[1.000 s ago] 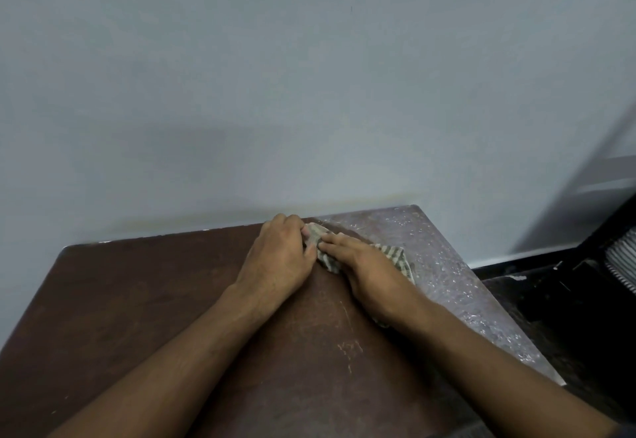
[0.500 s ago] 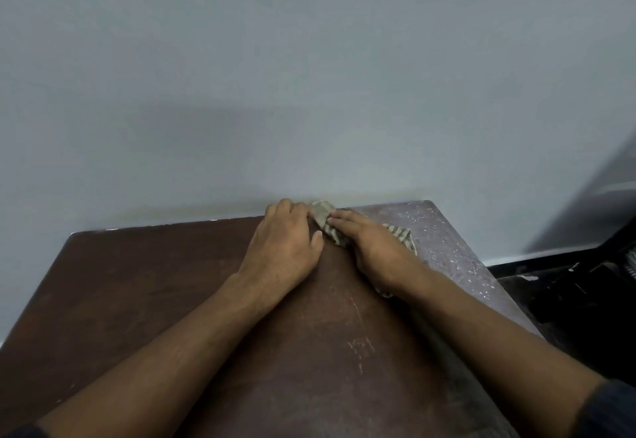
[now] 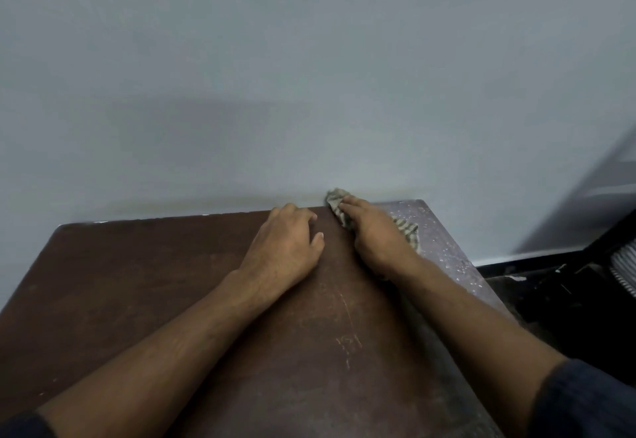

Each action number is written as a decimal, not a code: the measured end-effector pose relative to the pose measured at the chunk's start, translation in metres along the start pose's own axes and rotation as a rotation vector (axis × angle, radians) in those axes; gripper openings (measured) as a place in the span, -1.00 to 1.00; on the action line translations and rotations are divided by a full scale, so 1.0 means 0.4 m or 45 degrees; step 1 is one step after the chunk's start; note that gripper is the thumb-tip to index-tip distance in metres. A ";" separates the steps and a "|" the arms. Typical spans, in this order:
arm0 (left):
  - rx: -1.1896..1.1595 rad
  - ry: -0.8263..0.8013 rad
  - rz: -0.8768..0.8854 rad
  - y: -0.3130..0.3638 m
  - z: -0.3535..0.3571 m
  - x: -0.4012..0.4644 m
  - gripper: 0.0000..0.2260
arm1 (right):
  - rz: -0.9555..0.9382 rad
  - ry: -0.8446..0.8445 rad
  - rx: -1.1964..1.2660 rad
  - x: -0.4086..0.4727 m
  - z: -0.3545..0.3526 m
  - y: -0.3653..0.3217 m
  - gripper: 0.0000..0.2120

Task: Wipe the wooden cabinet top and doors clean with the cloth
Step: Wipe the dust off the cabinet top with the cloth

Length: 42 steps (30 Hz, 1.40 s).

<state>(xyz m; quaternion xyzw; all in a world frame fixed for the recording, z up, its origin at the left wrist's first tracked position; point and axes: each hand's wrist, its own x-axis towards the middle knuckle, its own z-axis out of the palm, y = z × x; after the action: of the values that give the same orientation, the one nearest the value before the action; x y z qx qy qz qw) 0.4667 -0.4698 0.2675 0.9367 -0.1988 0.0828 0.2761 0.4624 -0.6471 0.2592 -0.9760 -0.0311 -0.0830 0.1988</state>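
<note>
— At the back right corner of the cabinet top (image 3: 172, 300), where is the cloth (image 3: 339, 205)?

— Bunched up under the right hand (image 3: 375, 238), hard against the wall (image 3: 309, 76). One crumpled end pokes out past the fingertips at the back edge, and a striped end shows on the far side of the hand.

— How are the fingers lying?

— On the right hand they are stretched out fairly straight and close together, pressing the cloth flat to the wood, not pinching it. The left hand (image 3: 285, 248) rests just beside it on bare wood, apart from the cloth, with its fingers curled loosely under and the thumb out to the side; it holds nothing.

— So how much is done?

— Judging by the surface, most of the top looks dark and even, apart from some pale scratches near the front. A strip along the right edge (image 3: 444, 241) is greyish and speckled with pale flecks, which I take for dust not yet wiped.

— And the doors?

— Out of view entirely, so I cannot tell their state. I would guess the top is well advanced, with that right strip and the doors left.
</note>
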 end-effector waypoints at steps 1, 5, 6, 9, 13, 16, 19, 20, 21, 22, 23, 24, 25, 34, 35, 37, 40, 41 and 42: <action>-0.004 0.004 0.009 0.005 0.006 0.006 -0.67 | -0.041 -0.001 0.032 -0.008 0.003 -0.021 -0.47; -0.026 0.084 0.070 0.026 0.015 0.032 -0.75 | -0.270 -0.084 0.203 -0.034 0.004 -0.058 -0.53; -0.031 0.087 0.079 0.029 0.016 0.036 -0.73 | -0.280 -0.091 0.208 -0.028 0.001 -0.038 -0.53; -0.013 0.025 0.066 0.035 0.013 0.039 -0.63 | -0.093 -0.027 0.111 -0.010 -0.014 0.043 -0.38; 0.017 -0.009 0.093 0.043 0.018 0.040 -0.61 | -0.009 0.061 0.066 -0.006 -0.015 0.035 -0.44; -0.035 0.006 0.101 0.050 0.024 0.045 -0.69 | -0.249 -0.016 0.149 -0.049 0.006 -0.003 -0.53; 0.006 -0.029 0.105 0.063 0.033 0.038 -0.67 | -0.207 -0.009 0.149 -0.038 -0.005 0.050 -0.48; 0.023 -0.044 0.106 0.068 0.036 0.033 -0.63 | -0.108 0.017 0.125 -0.029 -0.011 0.068 -0.43; 0.027 -0.048 0.108 0.074 0.037 0.027 -0.61 | -0.026 0.039 0.090 -0.025 -0.015 0.078 -0.41; 0.020 -0.034 0.119 0.080 0.038 0.020 -0.61 | 0.007 0.060 0.067 -0.026 -0.017 0.074 -0.42; 0.004 -0.010 0.137 0.085 0.039 0.010 -0.64 | -0.018 0.066 0.080 -0.036 -0.016 0.059 -0.45; -0.015 0.017 0.153 0.090 0.040 0.000 -0.68 | -0.088 0.052 0.121 -0.055 -0.015 0.040 -0.48; -0.038 0.039 0.169 0.096 0.041 -0.012 -0.72 | -0.170 0.021 0.157 -0.081 -0.010 0.025 -0.51; -0.040 -0.019 0.167 0.144 0.056 -0.090 -0.77 | -0.043 0.022 0.151 -0.160 -0.043 0.060 -0.47; -0.035 -0.014 0.161 0.147 0.059 -0.093 -0.79 | -0.085 0.018 0.170 -0.175 -0.036 0.050 -0.48; -0.060 0.005 0.133 0.154 0.060 -0.094 -0.87 | -0.186 -0.011 0.220 -0.208 -0.021 0.048 -0.47; -0.080 -0.003 0.164 0.161 0.057 -0.093 -0.91 | -0.101 0.012 0.172 -0.206 -0.037 0.093 -0.43; -0.076 -0.022 0.177 0.164 0.056 -0.093 -0.92 | -0.035 0.035 0.142 -0.196 -0.050 0.107 -0.41; -0.076 -0.038 0.179 0.168 0.053 -0.092 -0.92 | 0.010 0.051 0.124 -0.191 -0.060 0.113 -0.40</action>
<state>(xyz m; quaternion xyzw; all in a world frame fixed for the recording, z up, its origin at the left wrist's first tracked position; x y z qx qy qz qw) 0.4063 -0.5211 0.2725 0.9129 -0.2707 0.0820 0.2944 0.3880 -0.7002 0.2504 -0.9635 -0.0272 -0.1000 0.2469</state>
